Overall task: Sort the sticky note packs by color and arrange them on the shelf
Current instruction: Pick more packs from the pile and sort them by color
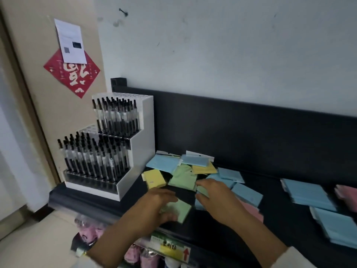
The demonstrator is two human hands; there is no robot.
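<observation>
A green pack [178, 209] is gripped by the left hand [154, 206] at the near edge of the shelf [270, 200], with the thumb below and the fingers curled over its left side. The right hand [220, 200] is held low over the mixed pile [185, 171] just beyond, its fingers stretched leftward towards a second green pack [183, 179]. Whether anything is pinched there cannot be told, since the fingertips are blurred. Sorted blue stacks [309, 192] are laid well to the right, with pink packs [347, 192] beyond them. Each pack is judged light, flat, fairly stiff as a block, and probably slick in its wrapper. A hold across opposite edges is advised, thumb under and fingers over, as loose packs are likely to slide over one another.
</observation>
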